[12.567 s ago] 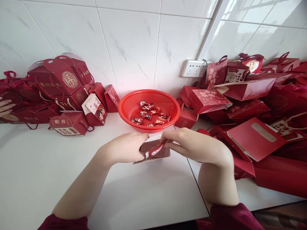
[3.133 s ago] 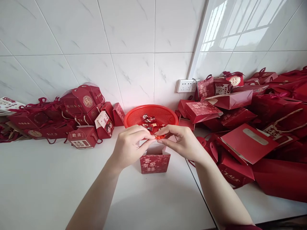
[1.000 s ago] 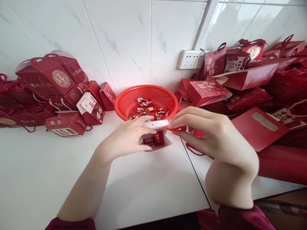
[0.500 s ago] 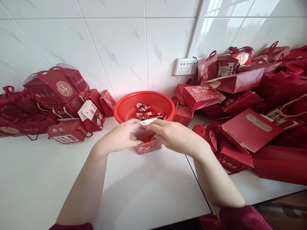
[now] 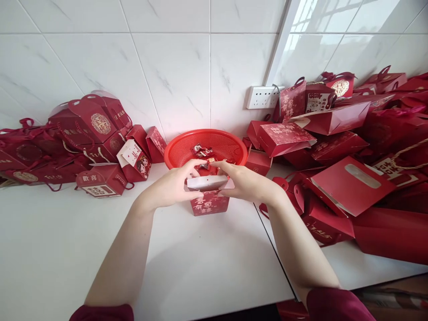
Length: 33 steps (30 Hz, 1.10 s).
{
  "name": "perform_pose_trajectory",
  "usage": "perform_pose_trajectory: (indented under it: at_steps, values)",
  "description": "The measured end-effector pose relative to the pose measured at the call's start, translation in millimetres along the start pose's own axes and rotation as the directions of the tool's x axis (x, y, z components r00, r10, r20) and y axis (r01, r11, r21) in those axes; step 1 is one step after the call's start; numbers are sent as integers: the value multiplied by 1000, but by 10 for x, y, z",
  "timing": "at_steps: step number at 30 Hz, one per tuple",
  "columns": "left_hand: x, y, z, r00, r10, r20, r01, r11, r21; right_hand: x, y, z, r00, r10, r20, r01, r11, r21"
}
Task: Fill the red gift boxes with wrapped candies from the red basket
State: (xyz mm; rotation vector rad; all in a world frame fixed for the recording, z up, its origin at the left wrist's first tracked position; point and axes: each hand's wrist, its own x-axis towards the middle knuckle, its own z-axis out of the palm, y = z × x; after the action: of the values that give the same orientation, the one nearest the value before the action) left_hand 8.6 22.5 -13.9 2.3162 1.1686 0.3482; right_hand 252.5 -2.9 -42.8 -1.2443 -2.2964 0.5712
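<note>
A small red box (image 5: 210,204) with pale lettering stands on the white table, its white-lined top flap folded partly across the opening. My left hand (image 5: 172,186) is at its left side, thumb on the front top edge and fingers behind. My right hand (image 5: 245,182) mirrors it on the right, thumb at the front edge and fingers at the back. Both hands hold the box's upper part between them. Right behind is a red plastic basket (image 5: 174,149) with several wrapped candies (image 5: 201,150) in it.
Red gift boxes (image 5: 102,178) are stacked at the left by the tiled wall. A larger heap of red boxes (image 5: 352,185) fills the right side. A white socket strip (image 5: 262,97) is on the wall. A dark seam (image 5: 272,245) crosses the white table (image 5: 207,267).
The flap at the box's top has come forward over the opening, and the lettered front now shows more fully. My thumbs have moved to the front edge. The view has shifted slightly.
</note>
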Motion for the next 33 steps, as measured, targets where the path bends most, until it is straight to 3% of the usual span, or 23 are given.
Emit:
perform_pose_trajectory:
  at_steps: [5,10,14,17,22,26,33]
  values:
    - [-6,-50,-13,998,40,-42,-38,999,31,63,-40,11,998,-49,45,50,999,-20]
    - [-12,-55,-24,986,139,-89,-134,989,60,76,-64,27,988,-156,-10,155,983,-101]
    - [66,-87,63,982,161,-96,-138,969,204,153,33,118,989,-136,-55,128,984,-122]
    - [135,-123,142,992,107,-61,-91,970,227,213,122,164,992,-120,-42,117,991,-71]
    - [176,-200,196,988,155,27,-157,966,206,213,150,161,986,-166,36,166,986,1]
    - [179,-244,211,986,163,32,-166,966,196,186,114,147,985,-162,53,160,986,47]
    - [133,-173,203,989,134,57,-143,971,192,209,118,195,987,-148,68,151,988,-35]
